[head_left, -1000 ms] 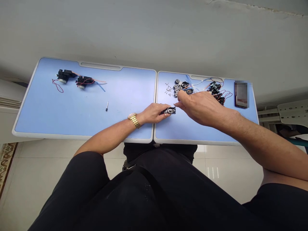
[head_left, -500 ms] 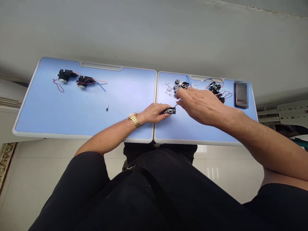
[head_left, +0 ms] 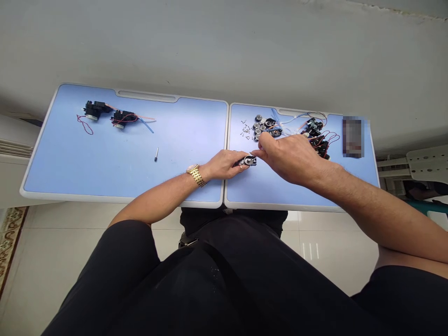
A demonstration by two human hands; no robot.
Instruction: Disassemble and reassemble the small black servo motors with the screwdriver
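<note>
Screws [head_left: 246, 130] lie behind the held part [head_left: 249, 160]

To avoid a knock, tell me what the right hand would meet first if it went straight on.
Most likely the black part held in the left hand, close ahead of the right hand; depth is hard to judge here.

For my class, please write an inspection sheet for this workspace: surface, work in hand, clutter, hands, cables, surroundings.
Surface: blue tabletop, two pale-edged panels.
Job's things: small black assembly, only partly visible.
Clutter: screw-like bits, round metal parts, slim rod; blurred dark object at right.
Hands: left hand grips the assembly; right hand is close beside it, any held item unclear.
Cables: red and blue wires by black units.
Surroundings: grey wall beyond, tiled floor below.
</note>
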